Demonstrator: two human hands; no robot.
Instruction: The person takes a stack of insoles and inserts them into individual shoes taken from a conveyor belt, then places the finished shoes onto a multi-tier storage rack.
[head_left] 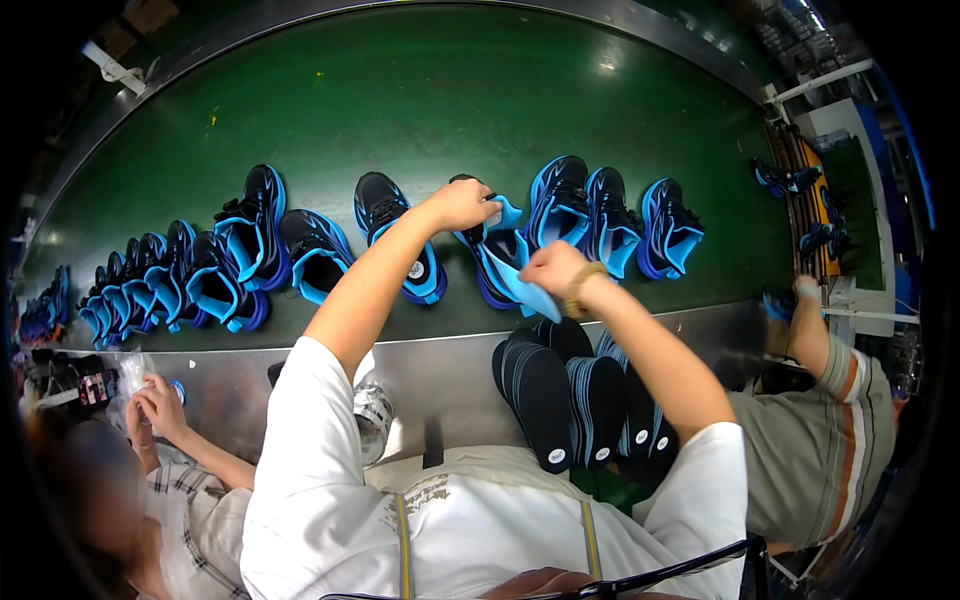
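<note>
Shoes (664,222) on conv. belt (440,110) — insoles (540,400) frt-R

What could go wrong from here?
1. The right hand holds a light-blue flat piece slanted at the opening of the shoe the left hand grips; it might catch or crease on the collar.
2. The neighbouring shoe stands close by the right hand and could get bumped.
3. The stacked insoles sit near the right arm; a low elbow might topple them.
</note>
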